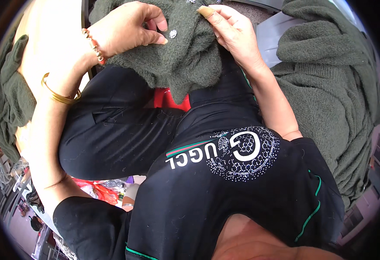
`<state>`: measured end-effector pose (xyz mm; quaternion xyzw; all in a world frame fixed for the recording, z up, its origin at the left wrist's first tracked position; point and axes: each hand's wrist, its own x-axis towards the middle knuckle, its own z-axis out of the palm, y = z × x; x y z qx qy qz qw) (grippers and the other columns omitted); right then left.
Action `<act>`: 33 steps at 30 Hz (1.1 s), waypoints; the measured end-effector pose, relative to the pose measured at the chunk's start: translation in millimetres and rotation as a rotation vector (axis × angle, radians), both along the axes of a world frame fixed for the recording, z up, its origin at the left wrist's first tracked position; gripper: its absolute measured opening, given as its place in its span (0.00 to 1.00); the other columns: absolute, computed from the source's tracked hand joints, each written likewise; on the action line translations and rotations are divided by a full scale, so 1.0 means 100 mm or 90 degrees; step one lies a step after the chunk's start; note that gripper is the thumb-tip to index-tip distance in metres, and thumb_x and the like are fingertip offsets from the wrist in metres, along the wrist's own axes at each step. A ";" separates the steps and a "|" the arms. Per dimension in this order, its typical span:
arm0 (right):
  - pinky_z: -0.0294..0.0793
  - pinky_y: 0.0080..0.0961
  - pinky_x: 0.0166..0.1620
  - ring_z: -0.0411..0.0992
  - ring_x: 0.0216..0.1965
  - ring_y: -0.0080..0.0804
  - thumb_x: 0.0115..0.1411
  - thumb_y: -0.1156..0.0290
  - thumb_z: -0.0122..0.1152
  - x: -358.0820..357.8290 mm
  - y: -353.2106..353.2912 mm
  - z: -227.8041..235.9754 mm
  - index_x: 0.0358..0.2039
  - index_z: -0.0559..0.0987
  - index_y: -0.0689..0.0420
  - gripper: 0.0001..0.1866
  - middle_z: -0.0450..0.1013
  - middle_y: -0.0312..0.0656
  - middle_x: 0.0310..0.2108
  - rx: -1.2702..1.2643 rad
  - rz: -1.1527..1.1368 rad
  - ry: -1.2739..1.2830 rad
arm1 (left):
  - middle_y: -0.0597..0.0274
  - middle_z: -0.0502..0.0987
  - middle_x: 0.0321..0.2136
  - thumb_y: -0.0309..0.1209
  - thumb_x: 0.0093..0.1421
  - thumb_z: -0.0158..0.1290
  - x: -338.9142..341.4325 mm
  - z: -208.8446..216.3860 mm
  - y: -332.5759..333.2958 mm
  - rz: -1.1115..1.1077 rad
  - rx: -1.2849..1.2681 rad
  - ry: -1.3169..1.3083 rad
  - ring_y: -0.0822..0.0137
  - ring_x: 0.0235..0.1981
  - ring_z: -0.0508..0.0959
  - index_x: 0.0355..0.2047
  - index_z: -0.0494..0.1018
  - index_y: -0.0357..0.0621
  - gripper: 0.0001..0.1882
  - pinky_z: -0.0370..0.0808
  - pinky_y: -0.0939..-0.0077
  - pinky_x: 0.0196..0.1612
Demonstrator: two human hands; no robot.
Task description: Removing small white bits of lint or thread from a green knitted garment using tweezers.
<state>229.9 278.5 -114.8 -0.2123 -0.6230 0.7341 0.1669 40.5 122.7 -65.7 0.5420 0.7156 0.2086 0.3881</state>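
Beside a button [173, 34] on green cloth [172, 65], my left hand [127, 28] has fingers parted; whether my right hand [238, 38] pinches, I can't tell.

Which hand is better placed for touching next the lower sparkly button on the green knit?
Probably the left hand: its thumb is just beside that sparkly button, while the right hand is farther away.

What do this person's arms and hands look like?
The left hand wears a beaded bracelet, gold and orange-red, and a golden bangle farther up; the right hand shows no jewellery. Both are gloveless. The black sleeves are short.
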 end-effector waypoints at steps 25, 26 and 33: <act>0.50 0.07 0.24 0.56 0.22 0.05 0.65 0.67 0.60 0.13 0.06 0.12 0.50 0.76 0.60 0.16 0.70 0.23 0.26 0.194 0.036 0.082 | 0.74 0.75 0.28 0.32 0.62 0.58 -0.16 0.23 -0.02 0.032 0.010 -0.129 0.84 0.31 0.72 0.32 0.76 0.44 0.06 0.70 0.87 0.37; 0.55 0.07 0.27 0.60 0.25 0.06 0.65 0.68 0.60 0.12 0.06 0.20 0.51 0.76 0.60 0.16 0.72 0.25 0.28 0.197 0.071 0.096 | 0.75 0.76 0.30 0.33 0.62 0.58 -0.15 0.29 -0.05 0.056 0.017 -0.179 0.83 0.34 0.73 0.32 0.76 0.45 0.06 0.70 0.87 0.38; 0.71 0.16 0.46 0.73 0.40 0.18 0.63 0.73 0.61 0.11 0.14 0.38 0.51 0.78 0.62 0.16 0.77 0.36 0.38 0.317 0.155 0.108 | 0.71 0.75 0.46 0.40 0.64 0.57 -0.09 0.44 -0.03 0.094 0.026 -0.320 0.82 0.44 0.73 0.36 0.76 0.48 0.09 0.72 0.85 0.48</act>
